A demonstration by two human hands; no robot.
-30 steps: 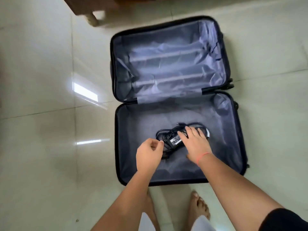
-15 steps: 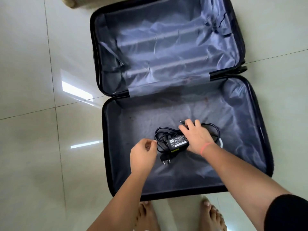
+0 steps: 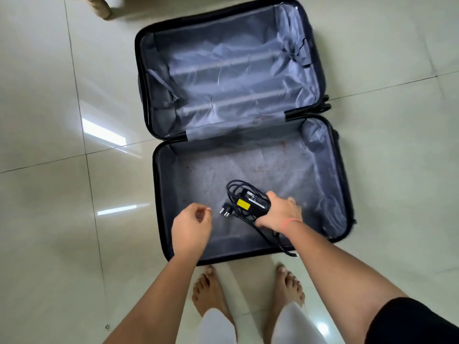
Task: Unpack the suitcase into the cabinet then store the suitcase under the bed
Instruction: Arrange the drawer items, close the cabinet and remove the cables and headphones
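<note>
Black and boxy, the power adapter (image 3: 252,203) is clamped in the right hand (image 3: 279,216), over the crinkled grey lining (image 3: 248,165) of the suitcase (image 3: 159,207). Glossy cable (image 3: 270,240) is left trailing below the wrist, with the pronged plug (image 3: 226,211) dangling to the hand's left; either could be snagged on the hard rim (image 3: 223,260). The left hand (image 3: 192,225) is loosely curled, empty.

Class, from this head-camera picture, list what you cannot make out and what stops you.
1. Print on the power adapter label: too small and blurred in the head view.
2. How the right hand wraps the adapter: far fingers hidden behind it, motion-blurred.
3. Wooden leg: cut off by the top edge, so the furniture is unknown.
4. Suitcase outer shell: face down, hidden by its own lining.
</note>
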